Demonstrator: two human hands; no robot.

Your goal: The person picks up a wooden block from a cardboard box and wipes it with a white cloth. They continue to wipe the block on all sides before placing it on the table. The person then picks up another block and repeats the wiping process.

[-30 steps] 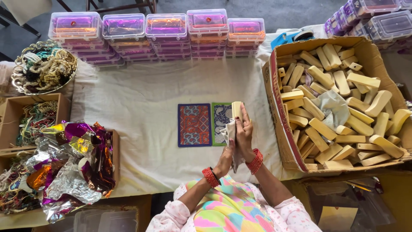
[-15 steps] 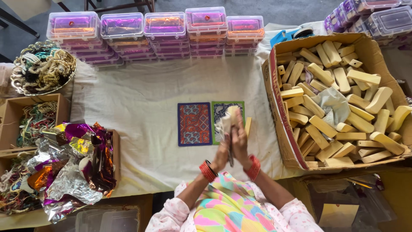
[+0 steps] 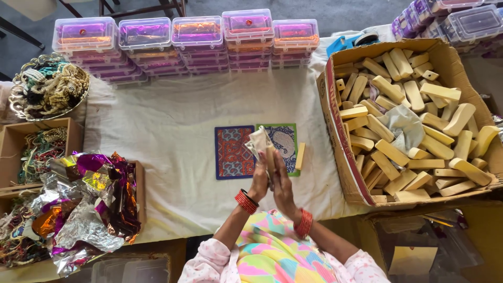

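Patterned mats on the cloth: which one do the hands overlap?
The green-bordered mat, on the right; the hands cover its lower left. The blue-and-red mat beside it lies fully visible.

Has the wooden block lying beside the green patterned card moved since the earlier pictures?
Yes. The wooden block was held upright in the hands a second ago; now it lies on the cloth against the green patterned card's right edge.

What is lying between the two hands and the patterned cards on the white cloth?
Nothing visible lies between them. The left hand and right hand press a wooden block and a pale cloth just above the red-blue card and green card. Another wooden block lies beside the green card.
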